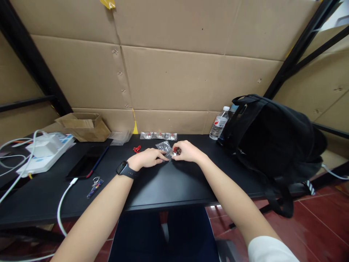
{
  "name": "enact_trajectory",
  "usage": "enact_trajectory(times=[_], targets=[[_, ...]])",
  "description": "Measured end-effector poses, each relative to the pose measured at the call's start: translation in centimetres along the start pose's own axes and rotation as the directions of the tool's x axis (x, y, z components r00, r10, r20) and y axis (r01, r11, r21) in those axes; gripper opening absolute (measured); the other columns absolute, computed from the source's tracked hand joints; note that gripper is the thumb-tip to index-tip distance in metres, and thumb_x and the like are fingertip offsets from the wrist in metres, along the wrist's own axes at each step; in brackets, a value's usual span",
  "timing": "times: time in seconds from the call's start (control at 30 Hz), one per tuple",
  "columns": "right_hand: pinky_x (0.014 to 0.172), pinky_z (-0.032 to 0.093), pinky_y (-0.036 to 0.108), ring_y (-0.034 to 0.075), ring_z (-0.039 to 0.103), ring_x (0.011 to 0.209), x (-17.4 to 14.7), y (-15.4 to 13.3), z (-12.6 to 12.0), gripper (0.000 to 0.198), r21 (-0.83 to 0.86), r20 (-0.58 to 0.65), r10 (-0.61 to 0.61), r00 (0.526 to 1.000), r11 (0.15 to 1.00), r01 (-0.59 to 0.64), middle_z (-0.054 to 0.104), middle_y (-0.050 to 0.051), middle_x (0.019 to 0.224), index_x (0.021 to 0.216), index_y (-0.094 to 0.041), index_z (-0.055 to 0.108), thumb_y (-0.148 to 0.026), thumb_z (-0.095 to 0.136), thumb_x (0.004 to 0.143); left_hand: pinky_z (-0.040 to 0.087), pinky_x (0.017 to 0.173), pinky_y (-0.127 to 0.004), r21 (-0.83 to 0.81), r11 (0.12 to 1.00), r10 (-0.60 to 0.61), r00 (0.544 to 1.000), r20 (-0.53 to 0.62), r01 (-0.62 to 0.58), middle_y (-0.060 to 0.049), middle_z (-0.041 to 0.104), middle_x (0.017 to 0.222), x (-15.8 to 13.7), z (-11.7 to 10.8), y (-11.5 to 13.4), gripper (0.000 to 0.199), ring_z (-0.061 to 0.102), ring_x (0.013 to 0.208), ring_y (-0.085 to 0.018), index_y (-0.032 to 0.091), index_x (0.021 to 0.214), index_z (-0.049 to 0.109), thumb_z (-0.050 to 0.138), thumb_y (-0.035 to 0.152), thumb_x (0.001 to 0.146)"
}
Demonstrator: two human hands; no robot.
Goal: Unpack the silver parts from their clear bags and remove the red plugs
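My right hand [187, 151] is closed around a small round shiny item [177, 150] with red and dark parts; its exact kind is too small to tell. My left hand [148, 158], wearing a black watch, has its fingertips closed at the edge of a small clear plastic bag [163, 146]. The bag lies between both hands on the black table [163, 193], close to the round item. Behind them, several shiny round pieces in clear wrappers [159, 135] form a row along the cardboard wall. A red cord-like piece [137, 149] rests just beyond my left wrist.
On the left are a cardboard box [87, 127], flat clear bags [120, 137], a white power strip [45, 154], a phone [85, 162] with a pen, and a keychain [95, 188]. A water bottle [219, 124] and black backpack [278, 138] stand right.
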State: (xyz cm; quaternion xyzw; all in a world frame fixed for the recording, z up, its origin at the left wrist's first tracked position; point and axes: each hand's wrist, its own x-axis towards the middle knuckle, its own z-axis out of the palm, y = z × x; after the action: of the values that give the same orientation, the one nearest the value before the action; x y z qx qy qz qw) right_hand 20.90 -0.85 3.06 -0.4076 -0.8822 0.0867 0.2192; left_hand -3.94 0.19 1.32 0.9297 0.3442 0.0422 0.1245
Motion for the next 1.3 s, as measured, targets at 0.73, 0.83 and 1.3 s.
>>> enact_trajectory(times=[0.73, 0.83, 1.3], targets=[[0.061, 0.036, 0.022, 0.012, 0.059, 0.066, 0.6, -0.6, 1.9, 0.024, 0.047, 0.100, -0.001, 0.995, 0.999, -0.004, 0.067, 0.001, 0.073, 0.078, -0.016, 0.073, -0.035, 0.086, 0.071, 0.043, 0.106, -0.026, -0.019, 0.999, 0.034, 0.997, 0.066, -0.033, 0.008, 0.052, 0.151, -0.3, -0.5, 0.6, 0.052, 0.060, 0.127, -0.021, 0.041, 0.110, 0.078, 0.051, 0.005, 0.085], [0.062, 0.040, 0.021, 0.013, 0.062, 0.067, 0.6, -0.4, 1.6, 0.017, 0.114, 0.103, -0.004, 0.995, 0.993, -0.008, 0.069, 0.002, 0.074, 0.080, -0.015, 0.076, -0.029, 0.085, 0.074, 0.042, 0.108, -0.028, -0.017, 0.999, 0.047, 0.996, 0.071, -0.046, 0.007, 0.052, 0.151, -0.3, -0.5, 0.7, 0.052, 0.060, 0.127, -0.021, 0.041, 0.113, 0.077, 0.050, 0.006, 0.086], [0.063, 0.036, 0.022, 0.014, 0.064, 0.078, 0.8, -1.0, 2.8, 0.014, -0.065, 0.001, 0.057, 0.998, 0.996, -0.057, 0.072, 0.001, 0.089, 0.084, -0.021, 0.074, -0.028, 0.084, 0.076, 0.039, 0.113, -0.035, 0.002, 0.999, 0.032, 0.999, 0.039, -0.033, 0.004, 0.051, 0.152, -0.2, 0.0, 0.2, 0.054, 0.055, 0.133, -0.024, 0.042, 0.115, 0.076, 0.049, 0.006, 0.085]])
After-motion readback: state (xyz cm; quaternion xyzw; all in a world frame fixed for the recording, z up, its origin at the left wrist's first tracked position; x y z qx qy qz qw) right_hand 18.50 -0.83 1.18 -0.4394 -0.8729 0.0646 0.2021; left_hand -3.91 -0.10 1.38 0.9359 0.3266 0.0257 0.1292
